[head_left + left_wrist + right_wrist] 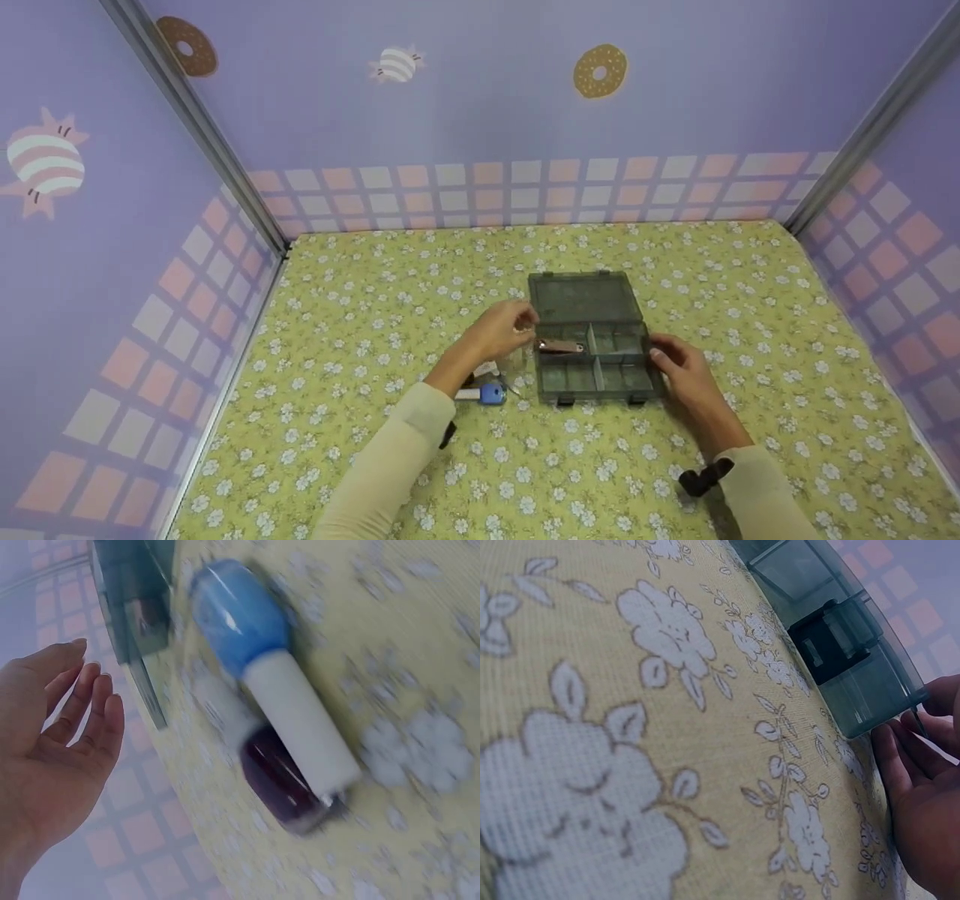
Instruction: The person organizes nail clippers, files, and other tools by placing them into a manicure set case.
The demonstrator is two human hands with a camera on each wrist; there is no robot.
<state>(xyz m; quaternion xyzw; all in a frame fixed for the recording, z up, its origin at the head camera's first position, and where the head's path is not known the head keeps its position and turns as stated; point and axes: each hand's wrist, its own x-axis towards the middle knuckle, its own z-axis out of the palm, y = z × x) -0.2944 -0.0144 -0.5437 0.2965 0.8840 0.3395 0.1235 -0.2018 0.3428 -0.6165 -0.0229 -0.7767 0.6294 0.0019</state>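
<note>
An open translucent grey-green compartment box point(568, 381) lies on the cloth with its lid point(585, 297) folded back. Across the upper left compartment lies a nail clipper point(561, 346). My left hand point(504, 330) hovers at the box's left edge, its fingers loosely bent and nothing between them, as the left wrist view shows. At the right side wall, my right hand point(681, 366) grips the box between thumb and fingers. Near my left wrist lie a blue nail polish bottle point(240, 615) with a white cap and a dark red nail polish bottle point(276, 774), touching each other.
A yellow flowered cloth point(360, 315) covers the table. Purple walls point(495, 112) with printed squares and sweets stand at the back and both sides. Black latches point(565, 401) stick out from the box's front edge.
</note>
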